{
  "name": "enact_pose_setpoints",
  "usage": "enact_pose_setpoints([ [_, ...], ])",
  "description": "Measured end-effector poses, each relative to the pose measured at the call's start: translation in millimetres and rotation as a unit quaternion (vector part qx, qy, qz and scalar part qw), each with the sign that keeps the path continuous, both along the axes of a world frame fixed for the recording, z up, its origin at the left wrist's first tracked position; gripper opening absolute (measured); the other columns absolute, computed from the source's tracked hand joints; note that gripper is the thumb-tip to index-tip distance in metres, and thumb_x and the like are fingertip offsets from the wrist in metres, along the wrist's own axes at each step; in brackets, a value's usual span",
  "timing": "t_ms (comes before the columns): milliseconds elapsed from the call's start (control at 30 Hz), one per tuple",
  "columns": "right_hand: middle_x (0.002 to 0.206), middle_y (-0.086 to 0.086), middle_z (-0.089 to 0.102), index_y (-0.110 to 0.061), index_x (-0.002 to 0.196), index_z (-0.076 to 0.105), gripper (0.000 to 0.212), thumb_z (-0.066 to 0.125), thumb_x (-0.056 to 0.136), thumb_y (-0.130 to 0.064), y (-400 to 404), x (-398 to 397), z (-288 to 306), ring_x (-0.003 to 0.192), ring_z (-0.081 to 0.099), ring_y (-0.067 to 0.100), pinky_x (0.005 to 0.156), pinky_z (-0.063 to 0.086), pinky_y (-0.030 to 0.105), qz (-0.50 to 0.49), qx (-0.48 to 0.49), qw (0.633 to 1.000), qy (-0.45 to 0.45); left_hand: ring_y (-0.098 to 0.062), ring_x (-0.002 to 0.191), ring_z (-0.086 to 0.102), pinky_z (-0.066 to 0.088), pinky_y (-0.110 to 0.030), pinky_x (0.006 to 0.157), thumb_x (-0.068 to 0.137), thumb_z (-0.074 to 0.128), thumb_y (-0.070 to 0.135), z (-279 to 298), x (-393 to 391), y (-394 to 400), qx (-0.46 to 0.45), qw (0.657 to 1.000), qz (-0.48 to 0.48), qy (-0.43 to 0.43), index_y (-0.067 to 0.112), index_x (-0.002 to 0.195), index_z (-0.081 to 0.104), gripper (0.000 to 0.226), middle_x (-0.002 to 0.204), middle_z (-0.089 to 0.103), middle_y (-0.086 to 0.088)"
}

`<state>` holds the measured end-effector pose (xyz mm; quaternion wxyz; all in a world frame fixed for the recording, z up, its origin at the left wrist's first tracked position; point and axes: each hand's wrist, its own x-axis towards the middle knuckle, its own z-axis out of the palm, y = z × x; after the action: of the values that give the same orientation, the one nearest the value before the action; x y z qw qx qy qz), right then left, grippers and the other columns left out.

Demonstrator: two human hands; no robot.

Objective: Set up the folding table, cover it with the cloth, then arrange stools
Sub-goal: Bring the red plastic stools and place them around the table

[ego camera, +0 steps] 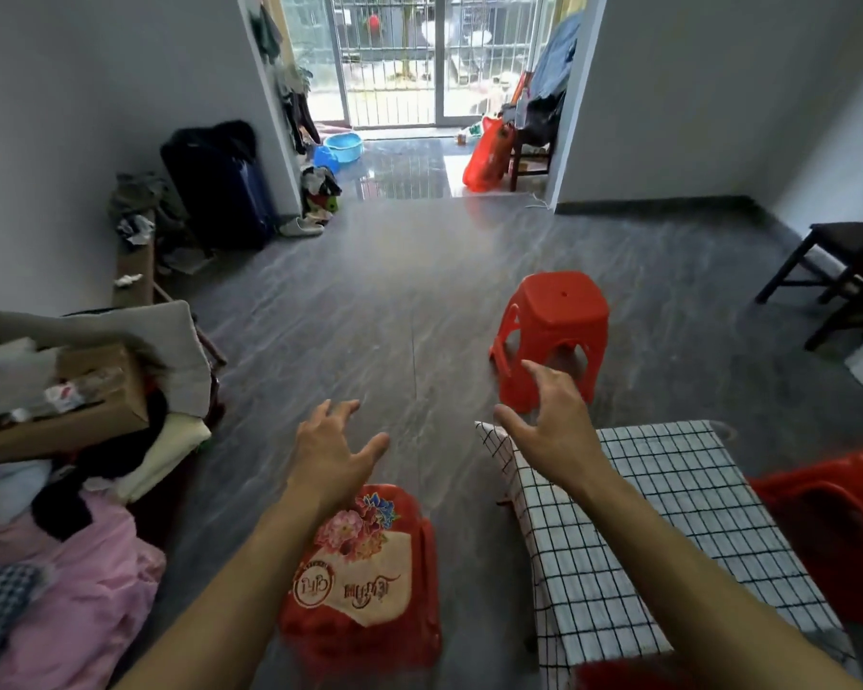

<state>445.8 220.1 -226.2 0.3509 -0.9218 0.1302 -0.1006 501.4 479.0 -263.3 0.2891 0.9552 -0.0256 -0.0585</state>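
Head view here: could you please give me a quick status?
Left hand and right hand open, empty. White black-checked cloth covers table. Plain red plastic stool ahead, path clear.

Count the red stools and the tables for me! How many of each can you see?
Red stools: 4 – plain stool, flowered stool, one at the right edge, one partly seen at the bottom edge
Tables with checked cloth: 1
Total: 5
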Motion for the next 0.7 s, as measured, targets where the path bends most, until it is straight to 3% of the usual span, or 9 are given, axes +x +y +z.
enact_pose_setpoints([
  [400, 0.138, 0.017, 0.047, -0.014, 0.144, 0.043, 0.073, 0.072, 0.083, -0.040, -13.8, -23.8, 29.8, 0.127, 0.046, 0.032, 0.109, 0.036, 0.040, 0.016, 0.005, 0.999, 0.030, -0.027, 0.136, 0.040, 0.034, -0.043, 0.112, 0.082, 0.069, 0.052, 47.8, -30.9, -3.0, 0.011, 0.998, 0.006, -0.057, 0.020, 0.136, 0.052, 0.065, 0.145, 0.047, -0.011],
  [700, 0.145, 0.009, 0.040, -0.020, 0.149, 0.034, 0.075, 0.068, 0.086, -0.043, -26.9, -117.6, 53.4, 0.133, 0.039, 0.025, 0.112, 0.036, 0.041, -0.099, -0.007, 0.994, 0.037, -0.028, 0.135, 0.039, 0.035, -0.043, 0.111, 0.085, 0.064, 0.054, 74.2, -49.9, -38.3, 0.001, 0.989, -0.127, -0.078, 0.022, 0.140, 0.047, 0.067, 0.148, 0.043, -0.008],
])
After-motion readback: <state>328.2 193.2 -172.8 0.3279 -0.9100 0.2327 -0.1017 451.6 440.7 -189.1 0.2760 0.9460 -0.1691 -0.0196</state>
